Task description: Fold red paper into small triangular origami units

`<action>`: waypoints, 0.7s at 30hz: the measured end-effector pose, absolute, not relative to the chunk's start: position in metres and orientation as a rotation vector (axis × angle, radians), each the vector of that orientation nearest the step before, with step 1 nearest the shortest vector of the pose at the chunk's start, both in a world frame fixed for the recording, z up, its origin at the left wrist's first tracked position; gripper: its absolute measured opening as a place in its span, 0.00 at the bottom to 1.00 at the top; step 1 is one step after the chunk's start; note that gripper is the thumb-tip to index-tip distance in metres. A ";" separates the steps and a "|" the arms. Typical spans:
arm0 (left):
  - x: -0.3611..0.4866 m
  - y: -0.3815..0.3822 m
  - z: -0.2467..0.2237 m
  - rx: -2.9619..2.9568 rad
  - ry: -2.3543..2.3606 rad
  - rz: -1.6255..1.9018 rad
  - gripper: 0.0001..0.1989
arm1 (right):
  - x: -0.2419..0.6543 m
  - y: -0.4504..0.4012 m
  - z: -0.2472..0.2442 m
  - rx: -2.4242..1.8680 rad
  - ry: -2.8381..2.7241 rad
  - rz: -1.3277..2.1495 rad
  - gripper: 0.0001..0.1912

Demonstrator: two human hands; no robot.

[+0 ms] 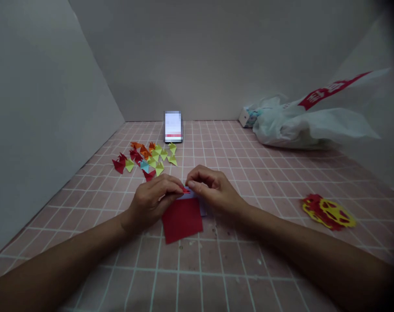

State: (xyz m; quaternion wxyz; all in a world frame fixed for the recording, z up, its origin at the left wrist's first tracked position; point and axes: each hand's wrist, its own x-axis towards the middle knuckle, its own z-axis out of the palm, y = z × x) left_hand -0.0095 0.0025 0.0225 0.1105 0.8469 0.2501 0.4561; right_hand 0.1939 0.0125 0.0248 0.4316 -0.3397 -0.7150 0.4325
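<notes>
- The fingers [179,189] of the left hand [151,201] and those of the right hand [213,190] meet tip to tip, pinched together on a small red paper piece [185,190].
- That small piece sits right between the two sets of fingertips, so little of it shows; its exact fold cannot be made out.
- Both hands are closed down tightly on it, thumbs and forefingers pressed in, the other fingers curled.
- Just under and in front of the fingers lies a red paper square [182,219], flat on the desk [216,268], slightly turned, its far edge tucked beneath the hands.
- A pale sheet [201,208] peeks out beside the red square, under the right hand; whether it touches the fingers cannot be told.
- Farther out, ahead and to the left of the hands, a cluster of small folded paper pieces [148,158] is spread on the desk in red, orange, yellow-green and one light blue.
- Behind that cluster, near the back wall, a phone [173,126] stands upright with its screen lit.
- Well apart on the right lies a red and yellow paper cutting [328,212], flat on the desk.
- At the far right corner a white plastic bag [301,125] with a red strip slumps against the wall, a small box [247,117] just beside it.
- The desk is covered in a pink grid-patterned surface.
</notes>
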 end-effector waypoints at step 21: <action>-0.009 0.005 0.022 2.552 0.707 1.244 0.04 | 0.192 0.010 0.023 -0.757 -2.038 0.822 0.06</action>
